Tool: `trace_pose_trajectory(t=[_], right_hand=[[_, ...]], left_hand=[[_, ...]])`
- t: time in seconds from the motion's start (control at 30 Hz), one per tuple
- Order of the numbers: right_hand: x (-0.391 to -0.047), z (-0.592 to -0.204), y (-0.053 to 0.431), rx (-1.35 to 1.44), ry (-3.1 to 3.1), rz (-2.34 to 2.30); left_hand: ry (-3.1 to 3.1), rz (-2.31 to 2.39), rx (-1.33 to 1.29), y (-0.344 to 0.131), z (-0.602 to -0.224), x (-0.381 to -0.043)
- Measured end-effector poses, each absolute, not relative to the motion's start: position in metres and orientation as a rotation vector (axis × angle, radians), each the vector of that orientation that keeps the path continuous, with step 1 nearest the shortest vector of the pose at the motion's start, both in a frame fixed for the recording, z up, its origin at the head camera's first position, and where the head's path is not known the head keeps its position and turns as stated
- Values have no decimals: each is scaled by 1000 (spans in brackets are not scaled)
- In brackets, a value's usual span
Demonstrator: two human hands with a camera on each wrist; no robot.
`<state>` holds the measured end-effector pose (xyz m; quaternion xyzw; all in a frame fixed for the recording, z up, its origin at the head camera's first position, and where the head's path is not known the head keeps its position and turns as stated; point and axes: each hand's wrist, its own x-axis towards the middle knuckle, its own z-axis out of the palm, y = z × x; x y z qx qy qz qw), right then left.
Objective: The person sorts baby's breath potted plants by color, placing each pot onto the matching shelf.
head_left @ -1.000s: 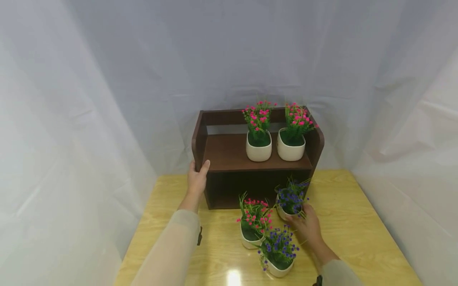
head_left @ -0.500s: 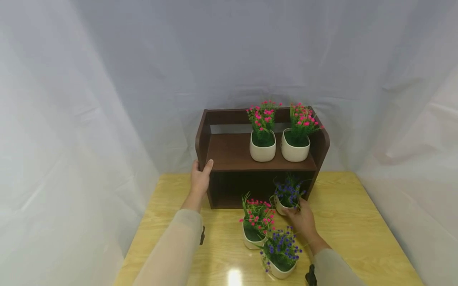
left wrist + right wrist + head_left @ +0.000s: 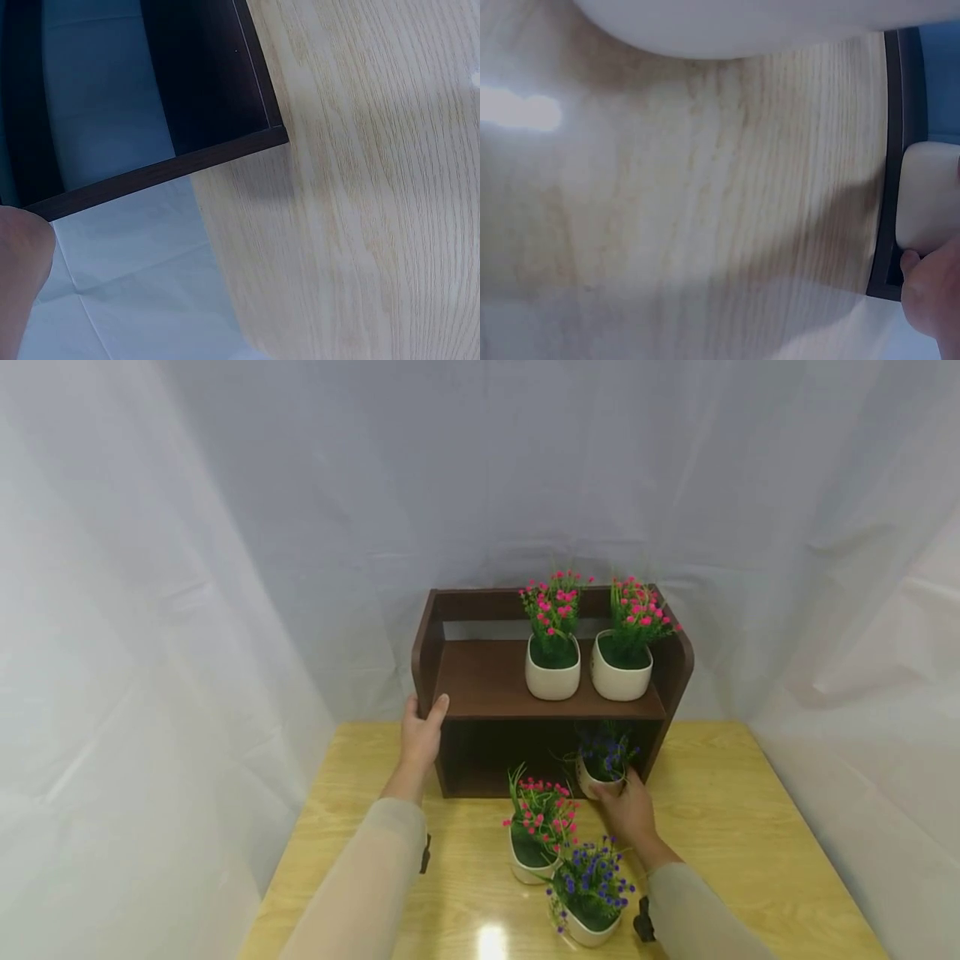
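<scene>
In the head view a dark brown two-level wooden shelf (image 3: 480, 681) stands at the back of the table. My left hand (image 3: 420, 735) grips its left side panel, thumb in front at the upper board. My right hand (image 3: 630, 810) holds a white pot of purple flowers (image 3: 600, 777) at the right end of the lower compartment, partly inside under the upper board. In the right wrist view the white pot (image 3: 928, 199) overlaps the shelf's bottom edge (image 3: 895, 150), a fingertip against its side. Two white pots of pink flowers (image 3: 552, 677) sit on the upper board's right half.
On the table (image 3: 735, 827) before the shelf stand a white pot of pink flowers (image 3: 534, 843) and, nearer, another of purple flowers (image 3: 588, 902). Pale sheeting (image 3: 360, 485) hangs behind and at both sides.
My right hand has moved forward with the purple-flower pot, from in front of the shelf into the lower compartment's opening. My left hand keeps its grip on the side panel.
</scene>
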<state>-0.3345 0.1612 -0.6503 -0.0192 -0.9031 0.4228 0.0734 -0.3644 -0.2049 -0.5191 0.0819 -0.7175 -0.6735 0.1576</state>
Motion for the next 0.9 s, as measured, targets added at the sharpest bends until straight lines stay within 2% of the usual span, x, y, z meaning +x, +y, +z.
trace_pose_trajectory(t=[0.27, 0.7, 0.9], right_hand=[[-346, -648, 157, -115, -2796, 1222], [-361, -643, 154, 143, -2821, 872], [-364, -642, 154, 70, -2850, 895]], left_hand=[[-2046, -1935, 243, -205, -520, -365], [-2025, -1939, 247, -205, -519, -364], [-2015, -1941, 247, -205, -520, -365]])
